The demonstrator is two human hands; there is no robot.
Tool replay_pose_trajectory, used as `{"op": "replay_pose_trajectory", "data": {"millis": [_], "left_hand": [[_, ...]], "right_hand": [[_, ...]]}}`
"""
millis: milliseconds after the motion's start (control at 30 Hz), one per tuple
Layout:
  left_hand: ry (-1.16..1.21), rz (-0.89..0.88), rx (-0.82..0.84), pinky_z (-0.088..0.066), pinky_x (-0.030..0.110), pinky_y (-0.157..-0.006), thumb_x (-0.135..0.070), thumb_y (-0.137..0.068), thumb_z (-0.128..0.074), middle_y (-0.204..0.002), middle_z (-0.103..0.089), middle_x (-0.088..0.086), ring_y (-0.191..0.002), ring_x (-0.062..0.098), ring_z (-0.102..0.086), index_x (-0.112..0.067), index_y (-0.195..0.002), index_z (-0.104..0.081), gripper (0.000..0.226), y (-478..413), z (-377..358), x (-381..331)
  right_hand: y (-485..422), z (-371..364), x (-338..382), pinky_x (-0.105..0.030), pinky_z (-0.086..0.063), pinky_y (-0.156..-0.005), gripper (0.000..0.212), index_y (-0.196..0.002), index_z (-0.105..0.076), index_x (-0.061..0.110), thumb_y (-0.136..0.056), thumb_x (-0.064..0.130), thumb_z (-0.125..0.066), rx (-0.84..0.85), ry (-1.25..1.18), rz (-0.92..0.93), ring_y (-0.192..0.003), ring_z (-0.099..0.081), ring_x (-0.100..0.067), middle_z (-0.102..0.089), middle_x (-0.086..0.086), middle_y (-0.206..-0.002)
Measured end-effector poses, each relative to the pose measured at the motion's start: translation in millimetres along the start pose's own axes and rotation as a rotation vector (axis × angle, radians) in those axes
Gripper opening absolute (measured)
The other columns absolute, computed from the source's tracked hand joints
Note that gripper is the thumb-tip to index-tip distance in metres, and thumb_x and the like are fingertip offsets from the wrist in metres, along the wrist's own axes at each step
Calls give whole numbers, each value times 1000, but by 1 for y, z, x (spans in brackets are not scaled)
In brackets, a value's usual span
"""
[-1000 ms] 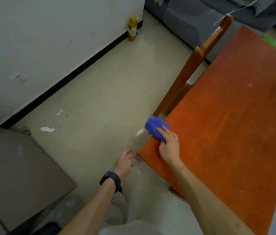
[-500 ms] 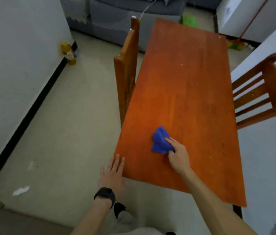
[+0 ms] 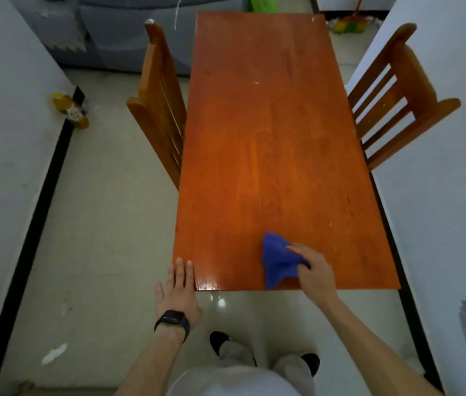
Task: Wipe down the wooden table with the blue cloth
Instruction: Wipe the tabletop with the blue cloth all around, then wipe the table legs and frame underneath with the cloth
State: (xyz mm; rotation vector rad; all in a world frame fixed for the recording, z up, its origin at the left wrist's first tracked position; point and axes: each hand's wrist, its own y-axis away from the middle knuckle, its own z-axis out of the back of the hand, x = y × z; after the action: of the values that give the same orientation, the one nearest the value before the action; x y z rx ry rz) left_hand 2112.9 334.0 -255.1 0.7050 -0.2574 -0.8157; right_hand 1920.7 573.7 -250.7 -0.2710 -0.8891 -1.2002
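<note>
A long reddish wooden table (image 3: 269, 138) stretches away from me. The blue cloth (image 3: 276, 258) lies crumpled on its near end, a corner hanging over the front edge. My right hand (image 3: 314, 271) grips the cloth from the right, fingers curled into its folds. My left hand (image 3: 179, 290), a black watch on its wrist, is flat with straight fingers, its fingertips resting on the table's near left corner.
A wooden chair (image 3: 160, 110) stands at the table's left side and another chair (image 3: 397, 92) at its right, against a white wall. A yellow bottle (image 3: 70, 111) stands on the floor by the left wall. A grey sofa (image 3: 117, 32) sits beyond.
My view has swung to face the table squarely. My right hand has slid the cloth rightwards along the near end. My left hand has come up onto the near left corner.
</note>
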Motion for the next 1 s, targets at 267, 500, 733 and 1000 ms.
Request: {"op": "replay_pose_trajectory", "data": {"millis": [267, 500, 733, 1000], "left_hand": [[-68, -26, 29, 1, 52, -120, -22, -79, -51, -154, 37, -2, -148, 20, 19, -25, -148, 30, 106, -3, -1, 9], [-60, 55, 98, -3, 54, -120, -30, -87, -48, -162, 20, -1, -151, 23, 7, -27, -154, 13, 91, -2, 17, -5], [22, -152, 24, -20, 43, -119, -37, -91, -53, -163, -12, 1, -147, 25, -18, -28, -154, -19, 72, 62, -6, -102], [153, -504, 81, -43, 35, -101, -52, -76, -67, -123, -59, -8, -116, 16, -54, -32, -118, -56, 48, 158, -76, -263]], "right_hand": [[48, -18, -72, -36, -24, -116, 55, -128, -63, 18, -78, 10, -40, -50, 213, 77, -135, -41, -27, -51, -7, -142], [96, -12, -64, -8, -32, -99, 48, -113, -71, 27, -73, 7, -51, 179, 40, 106, -112, -57, -14, -55, 19, -122], [117, 65, -69, -32, -53, -86, 61, -119, -65, 36, -72, 6, -41, 618, 119, -187, -97, -63, -16, -67, 2, -111], [170, 161, -113, -22, -51, -87, 37, -113, -65, 34, -76, 27, -66, 415, -130, -16, -95, -62, 0, -66, 17, -105]]}}
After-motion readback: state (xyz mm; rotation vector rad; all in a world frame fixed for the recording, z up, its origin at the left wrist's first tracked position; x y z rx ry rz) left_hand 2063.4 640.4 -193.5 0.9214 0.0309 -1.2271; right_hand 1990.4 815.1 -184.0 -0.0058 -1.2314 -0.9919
